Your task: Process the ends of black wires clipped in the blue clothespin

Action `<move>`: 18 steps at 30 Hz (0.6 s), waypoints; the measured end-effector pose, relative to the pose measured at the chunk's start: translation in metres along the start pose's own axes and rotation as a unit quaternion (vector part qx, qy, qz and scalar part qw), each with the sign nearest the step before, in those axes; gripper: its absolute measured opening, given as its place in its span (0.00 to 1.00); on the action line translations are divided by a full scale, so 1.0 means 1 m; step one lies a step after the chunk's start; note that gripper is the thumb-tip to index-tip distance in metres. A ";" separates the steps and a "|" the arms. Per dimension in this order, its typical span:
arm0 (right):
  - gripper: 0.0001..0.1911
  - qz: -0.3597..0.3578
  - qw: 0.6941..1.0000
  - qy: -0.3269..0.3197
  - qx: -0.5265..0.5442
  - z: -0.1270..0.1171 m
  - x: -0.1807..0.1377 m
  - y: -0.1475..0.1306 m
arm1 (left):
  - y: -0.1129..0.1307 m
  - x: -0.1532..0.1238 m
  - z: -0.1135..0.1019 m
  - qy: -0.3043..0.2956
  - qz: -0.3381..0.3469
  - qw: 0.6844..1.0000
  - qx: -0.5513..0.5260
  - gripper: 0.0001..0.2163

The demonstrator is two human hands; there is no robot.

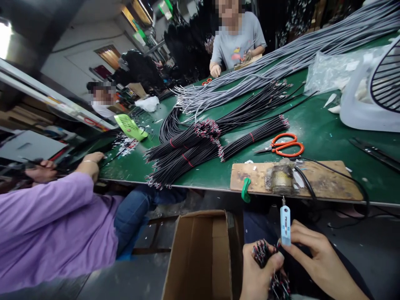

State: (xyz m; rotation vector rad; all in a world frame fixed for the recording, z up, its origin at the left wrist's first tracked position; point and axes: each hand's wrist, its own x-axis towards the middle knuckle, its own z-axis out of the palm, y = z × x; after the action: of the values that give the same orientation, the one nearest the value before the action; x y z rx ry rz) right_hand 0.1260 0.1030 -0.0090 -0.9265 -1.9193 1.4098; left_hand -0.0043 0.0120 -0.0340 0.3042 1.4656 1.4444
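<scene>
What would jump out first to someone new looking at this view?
Probably the orange-handled scissors, bright on the green table just beyond the wooden board. Next, the light blue piece in front of that board, with the right hand at its lower end and the left hand gripping a bunch of wires beside it. The long sheaf of gray cables sweeps across the table's far side.

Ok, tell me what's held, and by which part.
Left hand: dark wire bundle, near its ends. Right hand: light-blue tool, at its lower end; grip unclear.
</scene>
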 end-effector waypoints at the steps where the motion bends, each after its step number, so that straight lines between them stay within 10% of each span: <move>1: 0.08 -0.003 1.000 -0.001 0.001 0.000 0.000 -0.001 | 0.001 0.000 0.001 0.002 0.008 1.000 -0.002 0.24; 12: 0.09 -0.148 0.984 0.078 -0.056 -0.002 -0.007 -0.004 | 0.010 0.001 0.000 0.008 0.046 0.998 0.044 0.20; 18: 0.07 -0.111 0.991 0.060 -0.048 0.002 -0.007 0.002 | 0.024 -0.005 0.009 -0.016 -0.018 1.000 -0.017 0.25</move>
State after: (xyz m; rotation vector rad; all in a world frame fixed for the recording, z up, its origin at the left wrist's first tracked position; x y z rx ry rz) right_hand 0.1289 0.0969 -0.0115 -0.7944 -1.9466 1.1180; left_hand -0.0060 0.0200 -0.0094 0.2784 1.4118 1.4287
